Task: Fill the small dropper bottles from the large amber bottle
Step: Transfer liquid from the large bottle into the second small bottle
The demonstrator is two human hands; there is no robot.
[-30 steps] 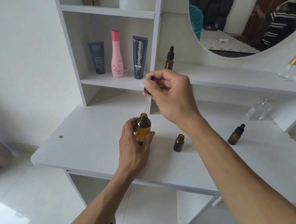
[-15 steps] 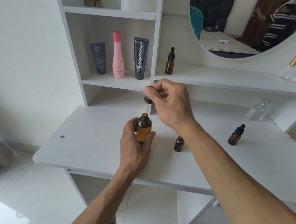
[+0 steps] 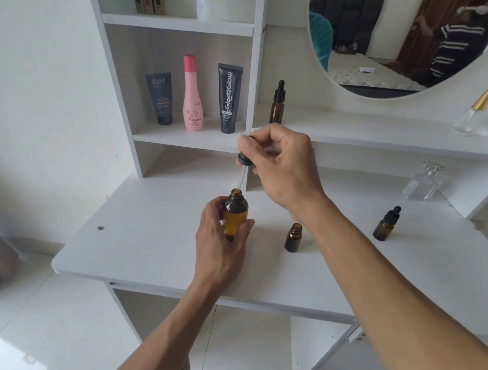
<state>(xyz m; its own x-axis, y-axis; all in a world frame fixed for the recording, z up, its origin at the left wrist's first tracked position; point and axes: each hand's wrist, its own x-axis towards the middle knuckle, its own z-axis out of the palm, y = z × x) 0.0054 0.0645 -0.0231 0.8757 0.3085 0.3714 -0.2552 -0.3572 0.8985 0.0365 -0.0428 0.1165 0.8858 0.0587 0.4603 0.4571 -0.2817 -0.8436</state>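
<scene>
My left hand (image 3: 221,244) wraps around the large amber bottle (image 3: 234,215), thumb on one side and fingers curled round the other, holding it upright on the white table (image 3: 148,235). The bottle is brown glass with a rounded shoulder and an open neck, and it stands near the middle of the table, a little back from the front edge. Bare table surface spreads to the left of it as far as the rounded front corner.

Just to the right of my left hand stands a small open bottle (image 3: 293,237), dark amber, uncapped, not touched by either hand. My right forearm crosses above it.

My right hand (image 3: 280,164) hovers above the large bottle, fingers curled, thumb and forefinger pinching the black bulb of a dropper (image 3: 244,167). Its clear glass tube points down and slightly left, with the tip at the mouth of the large bottle; I cannot tell whether it is inside the neck.

Further right, well apart from both hands, a small capped dropper bottle (image 3: 386,224) stands on the table with open surface around it. Behind it, a clear glass bottle (image 3: 423,182) sits under the overhanging shelf.

On the shelf beyond my right hand stands another capped dropper bottle (image 3: 278,103). In the cubby to its left are a dark tube (image 3: 160,97), a pink bottle (image 3: 193,95) and a black tube (image 3: 228,98). A round mirror (image 3: 399,41) hangs above.
</scene>
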